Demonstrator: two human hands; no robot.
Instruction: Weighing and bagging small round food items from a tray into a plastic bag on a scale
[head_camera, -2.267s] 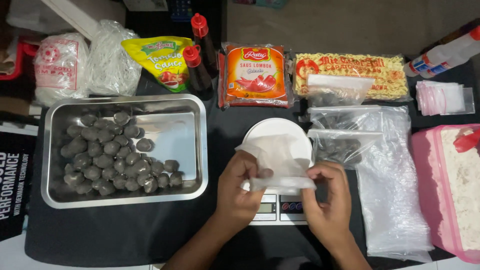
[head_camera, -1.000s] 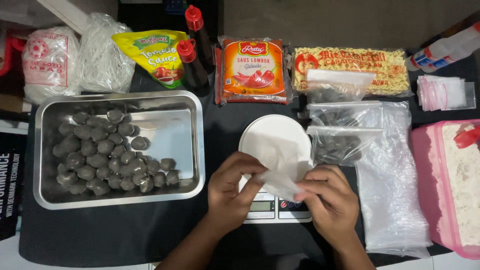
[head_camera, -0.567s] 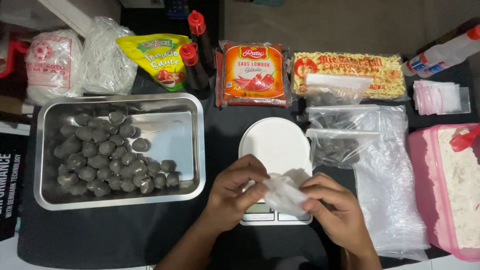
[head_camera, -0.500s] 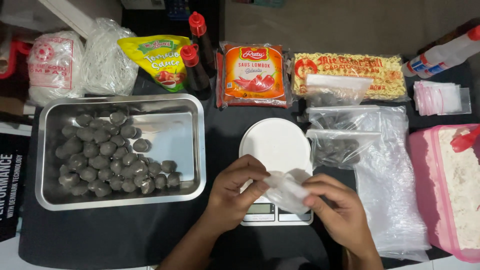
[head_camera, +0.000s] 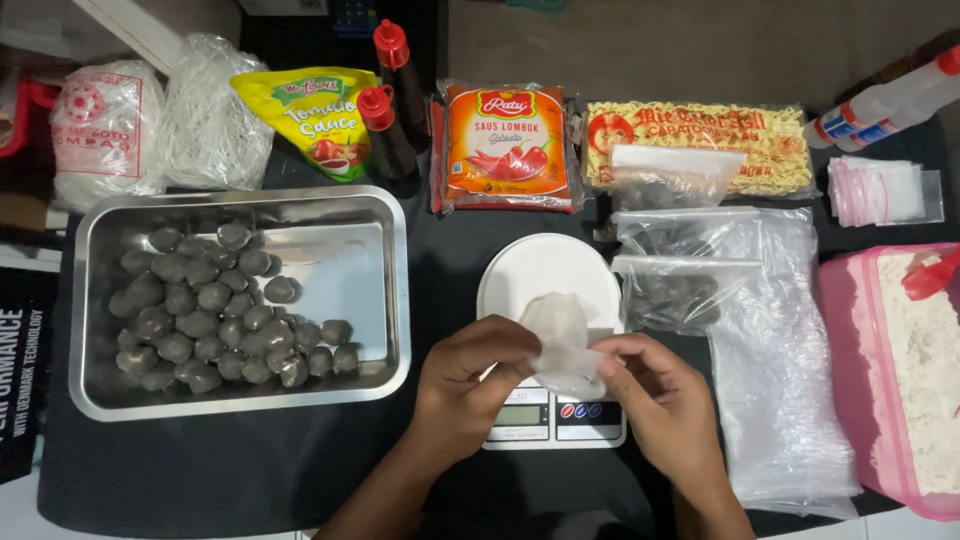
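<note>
A: Clear plastic, that's what's being fiddled with. A small bag (head_camera: 560, 340) sits pinched between both hands right over the near edge of the scale (head_camera: 550, 300).

B: Yep. Left hand (head_camera: 470, 385) has fingers curled in on the bag's left side, right hand (head_camera: 655, 400) nips its right side with thumb and fingertips. Neither is nearer, it's dead centre between them.

A: Long axis?

B: Hard to call, it's crumpled. Looks roughly upright, puffing away from the person.

A: And the meatballs (head_camera: 215, 320)?

B: In the steel tray (head_camera: 390, 290), left of the scale, closest to the left hand. Filled bags (head_camera: 675, 290) lie right of it.
</note>
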